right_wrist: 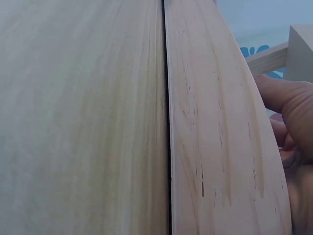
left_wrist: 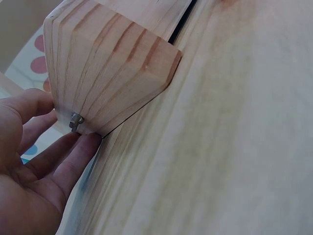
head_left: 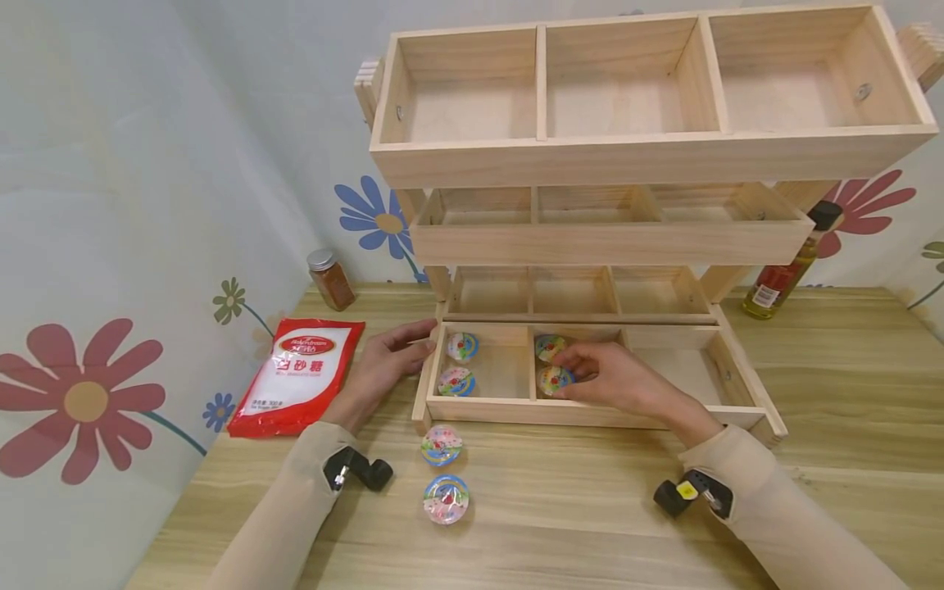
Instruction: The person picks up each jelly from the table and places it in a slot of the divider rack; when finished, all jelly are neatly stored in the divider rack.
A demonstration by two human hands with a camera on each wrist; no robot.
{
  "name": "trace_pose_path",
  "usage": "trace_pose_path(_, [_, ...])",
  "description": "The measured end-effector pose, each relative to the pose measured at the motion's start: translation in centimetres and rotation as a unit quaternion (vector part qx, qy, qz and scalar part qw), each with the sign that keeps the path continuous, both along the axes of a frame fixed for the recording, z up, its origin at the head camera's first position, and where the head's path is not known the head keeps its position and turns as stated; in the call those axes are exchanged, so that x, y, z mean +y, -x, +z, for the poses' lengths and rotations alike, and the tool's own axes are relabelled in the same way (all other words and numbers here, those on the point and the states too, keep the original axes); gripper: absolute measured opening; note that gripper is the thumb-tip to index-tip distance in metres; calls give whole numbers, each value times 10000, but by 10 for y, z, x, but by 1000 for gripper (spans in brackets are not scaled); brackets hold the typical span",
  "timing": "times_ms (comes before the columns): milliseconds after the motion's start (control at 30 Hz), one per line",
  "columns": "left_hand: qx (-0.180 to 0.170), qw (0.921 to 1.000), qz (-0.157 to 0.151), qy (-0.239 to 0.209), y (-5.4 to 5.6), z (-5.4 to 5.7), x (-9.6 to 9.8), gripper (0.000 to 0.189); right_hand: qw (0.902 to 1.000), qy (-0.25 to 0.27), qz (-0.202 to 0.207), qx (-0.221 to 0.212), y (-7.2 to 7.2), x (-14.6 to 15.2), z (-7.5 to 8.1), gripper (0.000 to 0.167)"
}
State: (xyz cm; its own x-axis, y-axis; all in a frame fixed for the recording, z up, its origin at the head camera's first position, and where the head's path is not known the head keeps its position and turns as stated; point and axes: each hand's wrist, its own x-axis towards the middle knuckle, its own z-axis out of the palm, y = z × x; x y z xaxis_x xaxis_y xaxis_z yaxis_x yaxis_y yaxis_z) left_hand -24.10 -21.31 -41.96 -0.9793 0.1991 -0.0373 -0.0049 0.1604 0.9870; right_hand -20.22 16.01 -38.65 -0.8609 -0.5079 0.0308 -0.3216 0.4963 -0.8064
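Here's the front cup [head_left: 553, 381], sitting in the middle compartment of the lowest wooden tray [head_left: 590, 412], and my right hand [head_left: 623, 381] has it pinched at its right edge! Right behind it, a second cup [head_left: 549, 347]. Next door, the left compartment holds two more, one behind the other. Over on the rack's left end, my left hand [head_left: 383, 360] has loosely extended fingers touching the wood, unclenched. Two cups wait on the desk [head_left: 560, 508] in front; left, a red-and-white bag [head_left: 295, 377] and a spice jar [head_left: 333, 284]; right, an oil bottle [head_left: 782, 283].
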Motion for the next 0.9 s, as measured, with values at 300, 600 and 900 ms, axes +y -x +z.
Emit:
trace_pose_path(300, [-2,10000,5,17,-2,2,1,48,9999,-25,125,114,1,1,-3,39])
trace_pose_path(600, [18,10000,-7,-3,0,0,0,48,9995,-27,301,-130,-1,5,3,42])
trace_pose_path(900, [9,10000,-68,-38,-1,1,-1,49,9984,-99,-118,537,-9,10,19,34])
